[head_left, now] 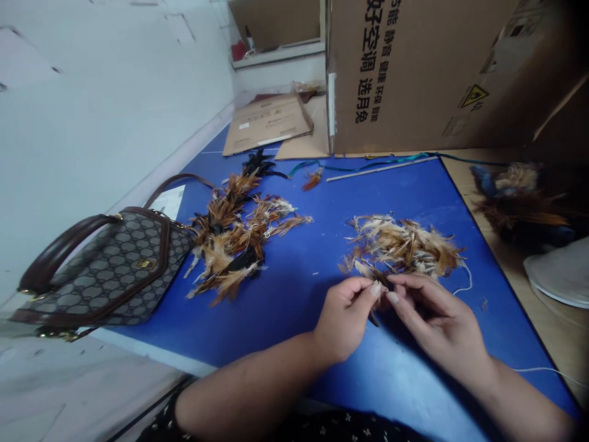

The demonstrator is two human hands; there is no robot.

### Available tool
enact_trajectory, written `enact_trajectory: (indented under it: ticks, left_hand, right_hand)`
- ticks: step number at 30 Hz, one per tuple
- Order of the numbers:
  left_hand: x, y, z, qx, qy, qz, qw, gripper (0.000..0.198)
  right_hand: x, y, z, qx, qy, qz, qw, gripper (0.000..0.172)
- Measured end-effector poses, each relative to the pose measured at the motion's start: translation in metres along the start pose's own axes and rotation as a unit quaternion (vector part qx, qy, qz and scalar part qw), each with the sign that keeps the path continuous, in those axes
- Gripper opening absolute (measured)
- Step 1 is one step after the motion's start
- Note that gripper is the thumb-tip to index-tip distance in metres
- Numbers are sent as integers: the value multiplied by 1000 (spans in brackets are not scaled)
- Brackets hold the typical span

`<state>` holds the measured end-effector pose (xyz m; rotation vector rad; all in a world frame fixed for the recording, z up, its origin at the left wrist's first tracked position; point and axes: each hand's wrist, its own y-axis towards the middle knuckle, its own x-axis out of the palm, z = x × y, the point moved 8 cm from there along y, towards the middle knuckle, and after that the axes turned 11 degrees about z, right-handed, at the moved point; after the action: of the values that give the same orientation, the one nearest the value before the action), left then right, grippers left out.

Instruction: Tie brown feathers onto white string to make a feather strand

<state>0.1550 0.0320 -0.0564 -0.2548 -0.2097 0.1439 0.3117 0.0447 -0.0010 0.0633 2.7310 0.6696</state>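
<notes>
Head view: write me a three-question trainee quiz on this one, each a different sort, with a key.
1. True or false: the handbag is to the left of the left feather pile in the picture.
2. Which is nearest the left hand and right hand: (A) the handbag, (B) the left feather pile, (C) the right feather pile?
3. Fill in the colour: the tabletop under the hands is ____.
Key: 1 true; 2 C; 3 blue.
</notes>
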Motion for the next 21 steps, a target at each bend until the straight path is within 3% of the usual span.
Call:
enact_trajectory:
  ticks: [4, 12, 17, 21]
  left_hand:
    - [11, -5, -4, -51, -32, -65, 996, 46]
    - [8, -6, -7, -53, -5, -69, 996, 46]
    - [10, -10, -13, -72, 6, -91, 993, 45]
    - [20, -20, -10, -71, -2, -149, 986, 42]
  right_hand:
    - [0, 3, -9, -56, 14, -14, 998, 21]
    - [-3, 3, -6, -55, -20, -18, 998, 15]
    - [1, 12, 3, -64, -46, -67, 995, 16]
    - [15, 11, 17, -87, -123, -159, 976, 25]
